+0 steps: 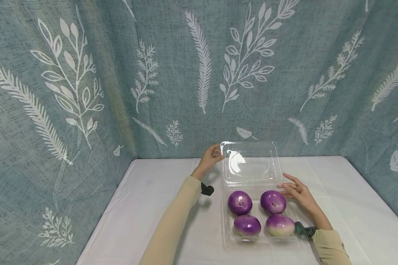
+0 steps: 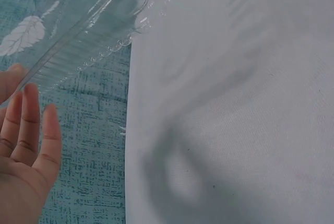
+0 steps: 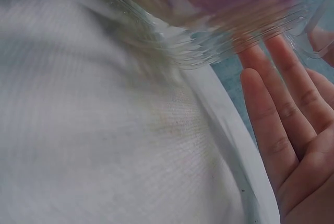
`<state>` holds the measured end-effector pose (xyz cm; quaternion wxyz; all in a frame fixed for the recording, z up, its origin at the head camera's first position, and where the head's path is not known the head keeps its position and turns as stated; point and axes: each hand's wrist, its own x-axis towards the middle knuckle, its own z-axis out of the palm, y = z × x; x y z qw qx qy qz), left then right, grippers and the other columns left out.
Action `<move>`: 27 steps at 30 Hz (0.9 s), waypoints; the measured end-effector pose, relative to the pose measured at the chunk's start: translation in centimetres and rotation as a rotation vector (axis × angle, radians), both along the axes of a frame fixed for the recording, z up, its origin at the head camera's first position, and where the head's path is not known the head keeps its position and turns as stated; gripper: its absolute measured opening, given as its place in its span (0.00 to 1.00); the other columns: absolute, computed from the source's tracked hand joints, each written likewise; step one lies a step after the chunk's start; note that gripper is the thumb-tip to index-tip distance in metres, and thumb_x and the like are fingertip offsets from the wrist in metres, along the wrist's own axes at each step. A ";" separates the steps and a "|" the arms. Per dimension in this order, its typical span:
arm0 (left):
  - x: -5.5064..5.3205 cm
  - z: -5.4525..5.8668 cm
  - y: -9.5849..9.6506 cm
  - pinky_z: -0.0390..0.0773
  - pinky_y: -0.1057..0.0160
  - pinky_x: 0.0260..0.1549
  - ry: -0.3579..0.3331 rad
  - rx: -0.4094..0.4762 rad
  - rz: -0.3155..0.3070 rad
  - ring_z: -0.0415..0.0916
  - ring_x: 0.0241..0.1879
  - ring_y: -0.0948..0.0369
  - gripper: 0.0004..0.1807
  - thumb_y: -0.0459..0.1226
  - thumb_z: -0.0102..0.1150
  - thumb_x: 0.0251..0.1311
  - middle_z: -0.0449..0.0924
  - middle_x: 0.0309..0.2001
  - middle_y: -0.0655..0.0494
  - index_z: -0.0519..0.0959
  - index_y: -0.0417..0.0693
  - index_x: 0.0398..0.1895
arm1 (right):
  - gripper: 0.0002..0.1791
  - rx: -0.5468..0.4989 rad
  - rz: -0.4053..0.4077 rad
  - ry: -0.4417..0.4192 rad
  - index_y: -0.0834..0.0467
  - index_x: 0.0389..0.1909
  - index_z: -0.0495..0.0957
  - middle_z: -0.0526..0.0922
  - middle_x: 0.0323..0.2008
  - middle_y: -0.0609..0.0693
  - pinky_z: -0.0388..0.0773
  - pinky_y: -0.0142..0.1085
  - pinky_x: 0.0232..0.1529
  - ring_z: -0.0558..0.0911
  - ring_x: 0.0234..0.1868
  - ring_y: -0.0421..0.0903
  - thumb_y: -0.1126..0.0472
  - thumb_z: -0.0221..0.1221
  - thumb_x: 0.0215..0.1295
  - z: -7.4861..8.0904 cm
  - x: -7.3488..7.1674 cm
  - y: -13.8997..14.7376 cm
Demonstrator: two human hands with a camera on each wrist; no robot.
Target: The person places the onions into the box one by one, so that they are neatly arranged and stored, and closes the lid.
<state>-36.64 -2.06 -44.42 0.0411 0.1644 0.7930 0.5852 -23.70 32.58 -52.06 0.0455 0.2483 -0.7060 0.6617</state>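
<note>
A clear plastic clamshell box (image 1: 226,228) stands on the table with its hinged lid (image 1: 251,169) raised at the back. Inside lie several glossy purple onions, two at the back, such as the back left onion (image 1: 240,202), and two in front. The front right onion (image 1: 280,225) is paler below. My left hand (image 1: 211,158) pinches the lid's left edge between thumb and fingers; the left wrist view shows the lid (image 2: 94,25) there. At the box's back right side, my right hand (image 1: 300,195) touches the wall with fairly straight fingers (image 3: 266,117).
A white cloth covers the table (image 1: 159,184). Behind it and along both sides hangs a blue-green curtain (image 1: 172,73) with white leaf patterns. Dark wrist devices, such as the left one (image 1: 207,189), sit on both wrists.
</note>
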 end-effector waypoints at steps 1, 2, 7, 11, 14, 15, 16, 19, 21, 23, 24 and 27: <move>0.0 0.1 0.0 0.77 0.61 0.45 0.001 0.001 -0.002 0.74 0.49 0.50 0.31 0.34 0.58 0.60 0.71 0.50 0.43 0.61 0.43 0.67 | 0.25 0.000 -0.002 -0.004 0.75 0.66 0.47 0.83 0.43 0.39 0.80 0.29 0.40 0.83 0.38 0.37 0.74 0.39 0.70 0.0 0.0 0.0; -0.1 0.1 0.0 0.77 0.61 0.45 0.001 0.005 -0.006 0.74 0.50 0.49 0.32 0.34 0.58 0.60 0.70 0.51 0.42 0.61 0.42 0.67 | 0.25 -0.001 -0.004 -0.008 0.75 0.66 0.47 0.83 0.43 0.39 0.80 0.29 0.40 0.83 0.38 0.37 0.74 0.40 0.70 0.0 0.0 0.0; 0.5 1.2 -0.3 0.77 0.58 0.47 -0.015 0.028 -0.043 0.74 0.49 0.46 0.32 0.31 0.57 0.60 0.68 0.52 0.36 0.59 0.38 0.67 | 0.26 -0.007 -0.006 -0.020 0.74 0.66 0.47 0.83 0.42 0.40 0.80 0.30 0.40 0.83 0.38 0.38 0.74 0.40 0.70 0.1 0.1 -0.2; 1.0 1.8 -0.3 0.77 0.58 0.46 -0.004 0.042 -0.042 0.74 0.46 0.49 0.31 0.29 0.56 0.60 0.69 0.50 0.38 0.60 0.38 0.66 | 0.26 -0.002 -0.004 -0.026 0.73 0.67 0.47 0.83 0.43 0.39 0.80 0.30 0.41 0.83 0.39 0.38 0.74 0.40 0.70 0.0 0.1 -0.2; 1.6 2.3 -0.3 0.77 0.59 0.46 0.026 0.054 -0.040 0.74 0.47 0.47 0.29 0.28 0.55 0.60 0.69 0.49 0.37 0.61 0.37 0.66 | 0.26 0.004 -0.006 -0.034 0.71 0.68 0.47 0.83 0.43 0.39 0.80 0.30 0.41 0.83 0.39 0.38 0.73 0.40 0.70 0.0 0.1 -0.2; 1.7 2.5 -0.3 0.77 0.59 0.46 0.033 0.053 -0.039 0.74 0.47 0.46 0.29 0.28 0.55 0.60 0.69 0.49 0.37 0.61 0.37 0.66 | 0.26 0.003 -0.007 -0.037 0.70 0.68 0.47 0.83 0.43 0.39 0.80 0.30 0.41 0.83 0.39 0.38 0.73 0.40 0.70 0.0 0.1 -0.2; 2.0 2.9 -0.3 0.77 0.57 0.47 0.031 0.057 -0.043 0.73 0.49 0.44 0.29 0.27 0.54 0.60 0.68 0.50 0.35 0.60 0.36 0.66 | 0.26 0.002 -0.006 -0.039 0.70 0.68 0.48 0.82 0.43 0.39 0.80 0.30 0.41 0.83 0.39 0.38 0.73 0.40 0.70 0.0 0.1 -0.2; 2.2 3.3 -0.3 0.77 0.57 0.47 0.039 0.065 -0.049 0.72 0.49 0.41 0.30 0.26 0.54 0.60 0.68 0.50 0.32 0.60 0.36 0.66 | 0.27 -0.006 -0.004 -0.045 0.69 0.68 0.48 0.82 0.43 0.39 0.80 0.30 0.40 0.83 0.39 0.39 0.73 0.40 0.70 -0.1 0.1 -0.2; 1.8 3.0 -0.3 0.77 0.56 0.47 0.041 0.078 -0.053 0.72 0.49 0.41 0.30 0.26 0.54 0.59 0.68 0.50 0.32 0.60 0.36 0.66 | 0.27 -0.006 -0.010 -0.056 0.68 0.68 0.48 0.82 0.43 0.39 0.80 0.31 0.40 0.83 0.39 0.39 0.72 0.41 0.71 -0.1 0.1 -0.3; 1.2 2.4 -0.3 0.77 0.56 0.47 0.039 0.095 -0.054 0.72 0.49 0.41 0.31 0.26 0.55 0.59 0.68 0.50 0.33 0.60 0.38 0.66 | 0.27 0.000 -0.020 -0.066 0.68 0.68 0.47 0.82 0.43 0.39 0.81 0.31 0.40 0.83 0.39 0.39 0.72 0.41 0.70 -0.1 0.1 -0.3; 0.9 2.1 -0.3 0.77 0.56 0.47 0.044 0.101 -0.052 0.72 0.48 0.42 0.31 0.26 0.55 0.59 0.68 0.50 0.33 0.61 0.38 0.66 | 0.27 0.002 -0.026 -0.071 0.68 0.69 0.47 0.82 0.43 0.39 0.81 0.31 0.40 0.83 0.38 0.39 0.72 0.41 0.70 -0.1 0.1 -0.3; 0.3 1.3 -0.1 0.78 0.58 0.46 0.051 0.113 -0.032 0.74 0.47 0.44 0.31 0.28 0.57 0.59 0.70 0.49 0.38 0.62 0.42 0.66 | 0.28 0.002 -0.038 -0.078 0.67 0.69 0.48 0.82 0.43 0.39 0.81 0.32 0.39 0.83 0.38 0.39 0.72 0.42 0.70 -0.1 0.2 -0.4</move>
